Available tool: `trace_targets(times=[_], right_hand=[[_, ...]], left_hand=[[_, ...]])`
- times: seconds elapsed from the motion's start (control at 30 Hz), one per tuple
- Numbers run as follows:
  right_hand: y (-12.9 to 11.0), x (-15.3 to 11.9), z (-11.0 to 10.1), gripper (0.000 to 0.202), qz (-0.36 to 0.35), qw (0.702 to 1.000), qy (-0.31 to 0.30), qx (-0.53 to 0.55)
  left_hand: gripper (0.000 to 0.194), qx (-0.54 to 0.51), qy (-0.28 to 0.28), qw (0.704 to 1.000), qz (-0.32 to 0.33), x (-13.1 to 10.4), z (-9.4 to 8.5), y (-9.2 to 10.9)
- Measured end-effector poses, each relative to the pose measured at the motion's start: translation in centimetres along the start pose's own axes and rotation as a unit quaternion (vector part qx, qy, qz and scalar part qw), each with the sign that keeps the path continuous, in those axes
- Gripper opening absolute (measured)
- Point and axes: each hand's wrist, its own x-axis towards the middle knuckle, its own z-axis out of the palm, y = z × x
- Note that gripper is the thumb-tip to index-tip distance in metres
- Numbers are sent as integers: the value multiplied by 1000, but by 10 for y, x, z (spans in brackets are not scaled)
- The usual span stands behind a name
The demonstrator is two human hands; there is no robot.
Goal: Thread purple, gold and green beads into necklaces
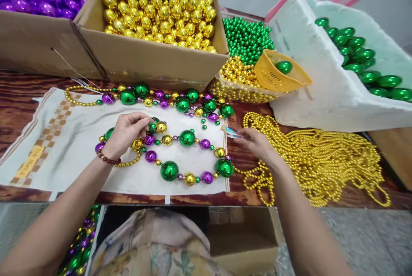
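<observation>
My left hand (130,128) is closed in a pinch at the end of some green and gold beads (157,126), above the white cloth (86,138). A thin thread runs from near it toward the cardboard box. My right hand (254,141) holds a small blue and silver tool (230,131), perhaps a cutter, at the cloth's right edge. Between the hands lies a looped necklace of green, purple and gold beads (169,170). Farther back, a second necklace (183,104) stretches along the cloth, with a few loose green beads (204,127) near its right end.
Cardboard boxes of purple beads (45,7) and gold beads (164,12) stand at the back. Right of them are small green beads (247,37), a yellow basket (273,79) and a foam box (305,65) with large green beads. Gold bead strands (325,160) lie at the right.
</observation>
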Motion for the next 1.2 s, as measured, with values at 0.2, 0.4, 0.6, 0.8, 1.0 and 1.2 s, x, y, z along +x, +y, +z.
trace_targets(times=[0.2, 0.4, 0.6, 0.8, 1.0, 1.2], right_hand=[[-5, 3, 26, 34, -96, 988, 30, -116], [-103, 15, 19, 29, -251, 964, 85, -15], [-230, 50, 63, 19, -348, 931, 9, 112], [-246, 74, 88, 16, -334, 922, -80, 177], [-242, 68, 85, 17, -325, 917, -54, 225], [-246, 42, 83, 15, -344, 924, 9, 169]], left_hand=[[19, -4, -15, 1000, 5, 3, -2, -3], [15, -29, -54, 998, -6, 9, -14, 1], [13, -29, -74, 997, -10, 8, -17, 8], [15, -14, -61, 998, 3, 13, -27, 0], [12, -69, -83, 993, -42, 23, -34, -3], [6, -191, -121, 971, -82, 30, -40, 0]])
